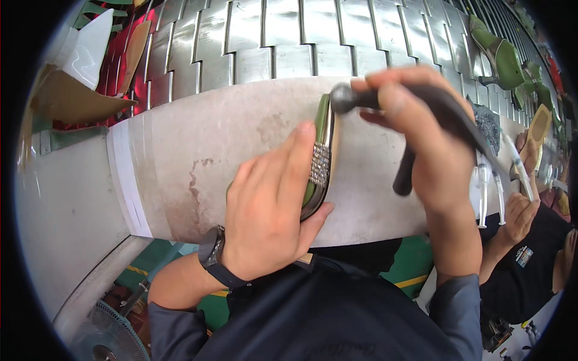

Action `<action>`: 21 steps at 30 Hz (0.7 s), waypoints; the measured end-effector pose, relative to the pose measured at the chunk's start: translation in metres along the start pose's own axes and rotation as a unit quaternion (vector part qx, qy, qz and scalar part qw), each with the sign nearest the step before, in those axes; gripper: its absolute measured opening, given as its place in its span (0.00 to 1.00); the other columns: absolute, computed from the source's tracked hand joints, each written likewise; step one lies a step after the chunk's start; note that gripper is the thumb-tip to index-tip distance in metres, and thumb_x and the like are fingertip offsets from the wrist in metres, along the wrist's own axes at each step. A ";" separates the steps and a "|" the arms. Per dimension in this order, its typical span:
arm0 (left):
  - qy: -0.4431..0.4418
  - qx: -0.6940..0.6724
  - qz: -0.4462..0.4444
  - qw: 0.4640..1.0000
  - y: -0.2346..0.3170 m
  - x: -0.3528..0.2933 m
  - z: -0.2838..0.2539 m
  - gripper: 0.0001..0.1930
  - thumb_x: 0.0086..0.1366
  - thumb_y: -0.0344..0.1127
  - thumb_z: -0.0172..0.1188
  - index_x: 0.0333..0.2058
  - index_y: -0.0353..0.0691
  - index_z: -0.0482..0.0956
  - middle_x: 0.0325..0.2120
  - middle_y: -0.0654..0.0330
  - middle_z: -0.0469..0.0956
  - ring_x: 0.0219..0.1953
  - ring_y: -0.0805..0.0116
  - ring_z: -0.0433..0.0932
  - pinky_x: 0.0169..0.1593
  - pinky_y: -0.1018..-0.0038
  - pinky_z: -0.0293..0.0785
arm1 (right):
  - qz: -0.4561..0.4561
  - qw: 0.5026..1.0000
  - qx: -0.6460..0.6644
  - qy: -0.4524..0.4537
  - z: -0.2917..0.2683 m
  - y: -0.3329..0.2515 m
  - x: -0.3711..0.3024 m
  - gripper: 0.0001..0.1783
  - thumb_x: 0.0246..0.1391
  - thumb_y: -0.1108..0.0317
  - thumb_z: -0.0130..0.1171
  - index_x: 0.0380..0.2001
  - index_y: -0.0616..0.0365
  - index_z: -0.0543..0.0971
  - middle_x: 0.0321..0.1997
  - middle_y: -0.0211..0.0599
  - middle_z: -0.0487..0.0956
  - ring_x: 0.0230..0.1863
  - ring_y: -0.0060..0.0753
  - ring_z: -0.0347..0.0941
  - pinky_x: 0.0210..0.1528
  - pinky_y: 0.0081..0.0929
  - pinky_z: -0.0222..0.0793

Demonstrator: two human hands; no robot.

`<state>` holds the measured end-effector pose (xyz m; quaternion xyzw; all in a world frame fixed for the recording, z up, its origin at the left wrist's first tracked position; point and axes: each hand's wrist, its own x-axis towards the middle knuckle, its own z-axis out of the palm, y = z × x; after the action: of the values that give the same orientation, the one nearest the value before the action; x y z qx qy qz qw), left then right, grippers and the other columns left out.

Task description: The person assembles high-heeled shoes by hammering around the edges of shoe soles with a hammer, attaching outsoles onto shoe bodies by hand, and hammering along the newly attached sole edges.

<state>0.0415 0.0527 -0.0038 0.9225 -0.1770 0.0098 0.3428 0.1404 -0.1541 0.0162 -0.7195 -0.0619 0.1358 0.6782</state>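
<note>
A narrow green shoe (pixel 322 126) lies on its side on the pale worktop, with a dark shiny edge, a band of glittering stones and a tan strip along its right side. My left hand (pixel 268 204) presses over it from the left, thumb at its near end and fingers along its side, holding it down. My right hand (pixel 436 138) is wrapped round a dark hammer (pixel 442 99) with a rounded face and a long curved, tapering end. The hammer's face hovers at or just beside the shoe's far end; contact cannot be made out. The right hand is slightly blurred.
Beyond the worktop (pixel 241 114) runs a metal slat conveyor (pixel 289 60). Green shoes (pixel 503 60) stand on it at far right. Syringes (pixel 483 192) lie at the worktop's right edge, beside a co-worker's hand (pixel 519 210) and a tan sole (pixel 537 125). Brown and white pieces stand at left, above a fan (pixel 111 337).
</note>
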 end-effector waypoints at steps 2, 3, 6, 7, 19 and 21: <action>0.007 -0.011 0.003 1.000 -0.001 0.001 0.003 0.55 0.52 0.29 0.76 0.74 0.25 0.53 0.57 0.38 0.76 0.52 0.38 0.79 0.56 0.53 0.72 | 0.057 0.998 0.033 0.012 -0.004 -0.002 0.016 0.18 0.67 0.59 0.60 0.49 0.63 0.82 0.49 0.45 0.87 0.52 0.37 0.85 0.56 0.37 0.80; 0.009 -0.016 0.004 1.000 -0.002 0.001 0.005 0.55 0.52 0.29 0.76 0.74 0.25 0.53 0.57 0.38 0.76 0.52 0.38 0.79 0.56 0.53 0.72 | 0.065 0.997 0.038 0.012 -0.006 -0.003 0.015 0.18 0.66 0.59 0.60 0.49 0.63 0.82 0.49 0.45 0.86 0.51 0.37 0.85 0.55 0.36 0.81; 0.007 -0.027 -0.020 0.999 -0.003 -0.002 0.006 0.55 0.52 0.29 0.76 0.74 0.26 0.53 0.52 0.40 0.78 0.49 0.38 0.79 0.54 0.53 0.73 | -0.002 0.999 -0.029 -0.043 -0.005 -0.005 0.000 0.17 0.64 0.62 0.61 0.47 0.65 0.82 0.48 0.47 0.87 0.50 0.35 0.85 0.54 0.35 0.81; 0.018 -0.025 -0.013 0.999 -0.002 -0.002 0.006 0.55 0.51 0.30 0.76 0.75 0.27 0.53 0.51 0.41 0.78 0.48 0.38 0.79 0.53 0.53 0.74 | -0.012 0.997 -0.035 -0.064 -0.003 -0.008 -0.012 0.16 0.63 0.63 0.62 0.47 0.66 0.82 0.47 0.47 0.87 0.49 0.34 0.85 0.54 0.34 0.81; 0.077 0.002 0.016 0.997 -0.006 -0.005 0.015 0.55 0.50 0.31 0.78 0.74 0.30 0.57 0.51 0.42 0.80 0.48 0.40 0.81 0.53 0.55 0.76 | 0.001 0.989 -0.112 -0.094 0.007 -0.014 -0.061 0.17 0.56 0.70 0.63 0.46 0.70 0.80 0.48 0.54 0.86 0.50 0.38 0.83 0.59 0.33 0.75; 0.078 -0.007 0.018 0.997 -0.006 -0.006 0.014 0.55 0.49 0.31 0.77 0.74 0.31 0.57 0.50 0.42 0.80 0.48 0.40 0.81 0.52 0.56 0.77 | -0.014 0.992 -0.109 -0.068 0.012 -0.009 -0.069 0.17 0.56 0.71 0.63 0.46 0.70 0.80 0.49 0.54 0.86 0.51 0.39 0.82 0.61 0.34 0.74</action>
<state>0.0362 0.0500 -0.0196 0.9131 -0.1669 0.0864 0.3619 0.0718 -0.1606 0.0323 -0.7773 -0.1325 0.1676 0.5918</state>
